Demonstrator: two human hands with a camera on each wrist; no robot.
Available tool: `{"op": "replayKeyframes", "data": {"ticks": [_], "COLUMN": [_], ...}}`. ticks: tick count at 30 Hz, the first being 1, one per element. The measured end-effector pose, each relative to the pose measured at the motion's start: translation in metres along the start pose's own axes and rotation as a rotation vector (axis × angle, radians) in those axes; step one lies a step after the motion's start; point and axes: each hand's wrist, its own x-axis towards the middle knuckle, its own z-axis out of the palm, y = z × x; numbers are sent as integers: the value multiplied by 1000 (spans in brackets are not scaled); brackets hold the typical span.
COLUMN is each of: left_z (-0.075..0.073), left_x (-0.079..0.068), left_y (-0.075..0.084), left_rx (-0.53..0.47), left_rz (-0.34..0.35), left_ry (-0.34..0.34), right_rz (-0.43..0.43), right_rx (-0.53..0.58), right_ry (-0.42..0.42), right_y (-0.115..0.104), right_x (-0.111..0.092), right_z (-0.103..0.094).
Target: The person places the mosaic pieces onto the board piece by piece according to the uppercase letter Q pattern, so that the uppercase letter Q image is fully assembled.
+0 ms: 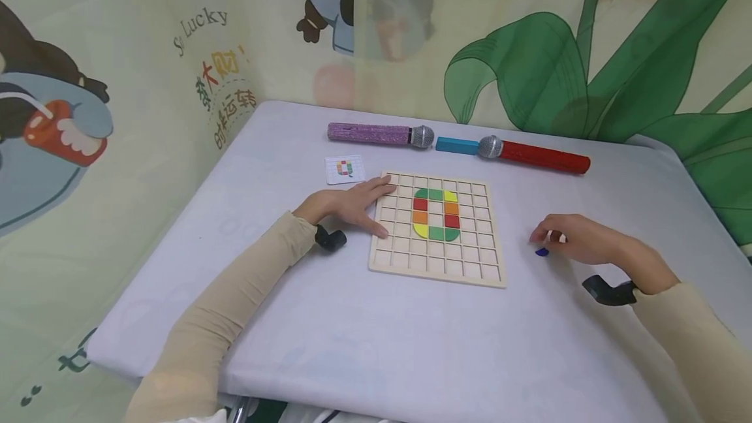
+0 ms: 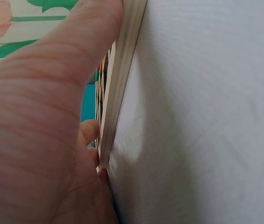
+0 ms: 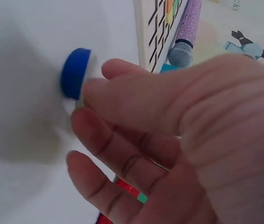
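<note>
A square wooden grid board (image 1: 399, 261) lies on the white table. Coloured tiles in green, yellow, orange and red form a ring (image 1: 435, 234) in its middle cells. My left hand (image 1: 352, 206) rests at the board's left side, fingers spread over its rim and thumb near the lower left. In the left wrist view the thumb lies along the board's edge (image 2: 115, 98). Right of the board, my right hand (image 1: 581, 238) pinches a small blue tile (image 3: 74, 73) with a rounded side between thumb and fingertips, close over the table.
Behind the board lie a purple glittery microphone (image 1: 369, 134) and a red one (image 1: 543, 156), with a blue bar (image 1: 457, 145) between them. A small card (image 1: 344, 169) printed with a coloured ring on a grid lies at the board's upper left corner.
</note>
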Motion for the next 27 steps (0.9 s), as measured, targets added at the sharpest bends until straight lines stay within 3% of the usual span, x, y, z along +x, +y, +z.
{"op": "replayKeyframes", "data": {"ticks": [6,16,21,27], "left_z": [1,0,-1,-1], "left_x": [0,1,1,1], "left_y": [-4,-4,-2,-1], "left_rx": [4,-9,-17,-20], "left_rz": [5,9,8,1], "left_ry": [5,5,1,0], "right_rz": [37,54,66,69], "right_rx": [54,3,53,96], "right_ry": [-18,75,91,121], "right_y": [3,-8,-26,-62], "right_x": [-8,-3,1,14], "right_z": [10,16,15,24]}}
